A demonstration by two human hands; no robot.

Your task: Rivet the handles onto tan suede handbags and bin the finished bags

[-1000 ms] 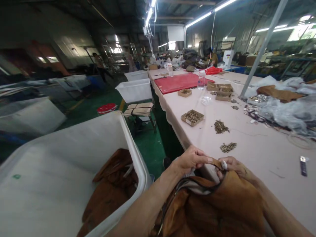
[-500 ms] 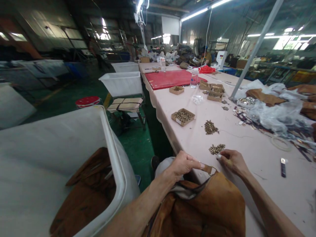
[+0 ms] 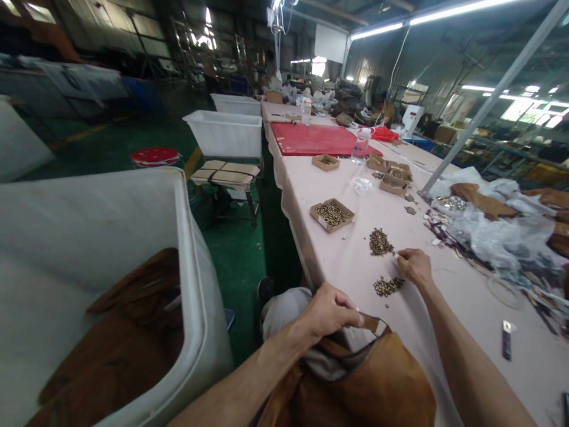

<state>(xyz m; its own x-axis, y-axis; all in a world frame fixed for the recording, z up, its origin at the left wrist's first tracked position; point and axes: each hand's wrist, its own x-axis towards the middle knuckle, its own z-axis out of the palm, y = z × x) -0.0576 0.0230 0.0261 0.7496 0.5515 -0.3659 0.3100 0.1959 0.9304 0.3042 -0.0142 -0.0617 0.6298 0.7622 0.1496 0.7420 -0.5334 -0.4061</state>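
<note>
1. Brown bag [image 3: 391, 379] sits at the person's lap, against the near edge of the counter [image 3: 338, 267], its mouth open on a pale lining.
2. Left hand [image 3: 333, 311] pinches the bag's short strap tab [image 3: 368, 322] between thumb and fingers; a metal ring [image 3: 384, 323] is at the tab's far end.
3. Right hand [image 3: 413, 267] has its fingertips drawn close together at the right edge of the upper stud pile [image 3: 380, 242]; whether a stud is between them, I cannot tell.
4. Lower stud pile [image 3: 388, 287] lies between the bag and the right hand, with one loose stud [image 3: 387, 306] just beside it.
5. Beyond the piles stands an open cardboard tray [image 3: 332, 214] full of similar brassy studs. Farther back are a smaller cardboard box [image 3: 325, 162], a crumpled clear plastic bag [image 3: 361, 185], a clear bottle [image 3: 360, 145] and a red sheet [image 3: 317, 139].
6. On the right, a slanting metal pole [image 3: 489, 101] rises beside a heap of plastic wrapping [image 3: 502, 231] with brown pieces [image 3: 482, 200] in it. A small dark tool with a metal tip [image 3: 507, 341] lies nearer, to the right of the right forearm.
7. Close on the left, a big white bin [image 3: 195, 267] holds brown items [image 3: 128, 326], hemming in that side. Behind it are a red-topped stool [image 3: 154, 156] and a cardboard-covered seat [image 3: 226, 173].
</note>
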